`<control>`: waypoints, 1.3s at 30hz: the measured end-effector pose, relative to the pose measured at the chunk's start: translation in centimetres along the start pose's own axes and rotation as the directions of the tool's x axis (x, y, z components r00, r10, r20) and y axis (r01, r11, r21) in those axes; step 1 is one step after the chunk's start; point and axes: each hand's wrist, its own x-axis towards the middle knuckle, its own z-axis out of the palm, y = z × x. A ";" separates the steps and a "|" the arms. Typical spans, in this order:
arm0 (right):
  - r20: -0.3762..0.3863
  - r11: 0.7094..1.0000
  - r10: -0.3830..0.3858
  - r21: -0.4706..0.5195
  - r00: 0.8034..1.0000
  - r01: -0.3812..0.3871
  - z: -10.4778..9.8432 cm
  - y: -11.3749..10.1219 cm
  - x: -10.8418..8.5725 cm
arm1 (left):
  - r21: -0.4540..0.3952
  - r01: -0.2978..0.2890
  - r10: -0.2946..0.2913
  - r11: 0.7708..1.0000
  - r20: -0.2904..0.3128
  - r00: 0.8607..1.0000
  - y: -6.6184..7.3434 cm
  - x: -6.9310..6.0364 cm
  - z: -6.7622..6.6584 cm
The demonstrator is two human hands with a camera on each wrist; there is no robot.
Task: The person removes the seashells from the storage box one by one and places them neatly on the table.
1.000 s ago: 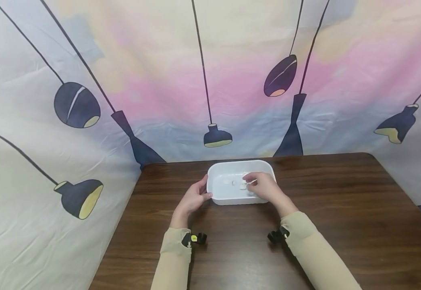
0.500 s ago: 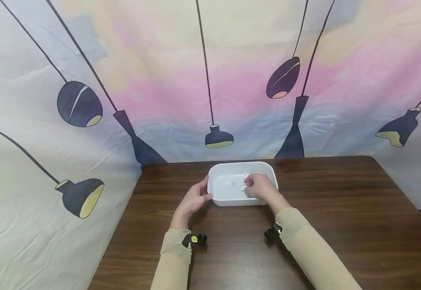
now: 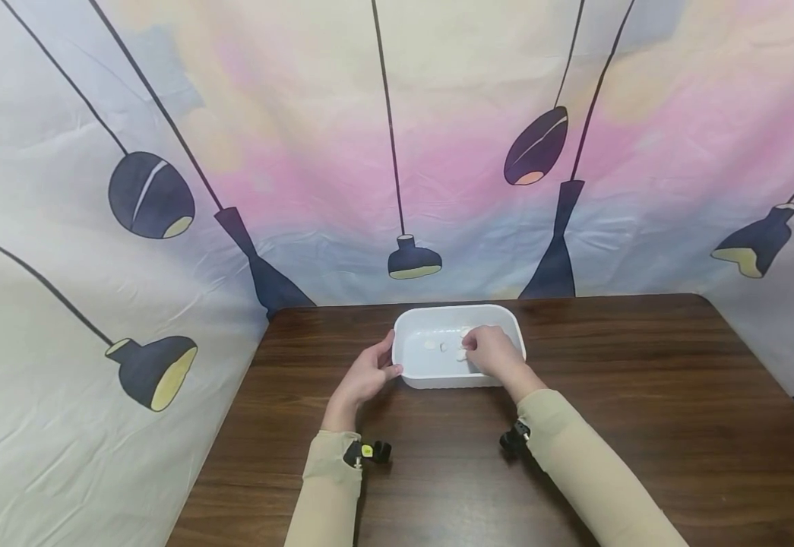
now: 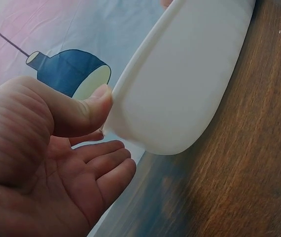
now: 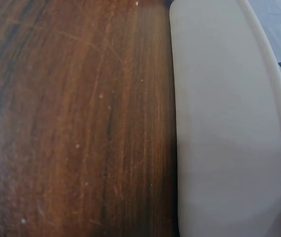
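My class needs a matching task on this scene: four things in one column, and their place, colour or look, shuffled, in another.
Things
1. left hand
2. right hand
3. table
4. backdrop

Descriptions
A. dark brown, with a wood grain
B. reaching inside the white tray
C. pastel, with dark lamps pictured on it
D. touching one end of the white tray from outside

Right pairs: 1-D, 2-B, 3-A, 4-C

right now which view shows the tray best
Head: nearly the whole tray shows, inside included, though the right hand covers part. Left wrist mainly shows its outer side beside the left hand; right wrist, mainly outer side, cut off.
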 end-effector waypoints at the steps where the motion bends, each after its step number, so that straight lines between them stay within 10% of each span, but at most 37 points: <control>1: 0.002 1.000 0.009 0.000 1.000 -0.009 0.0 0.0 0.0 | 0.000 0.001 -0.001 1.000 0.000 1.000 0.0 0.0 0.0; 39: 0.072 0.988 -0.080 -0.129 0.994 0.089 -0.1 -0.2 0.5 | -0.029 -0.021 0.022 0.999 0.010 1.000 -0.2 0.1 -0.1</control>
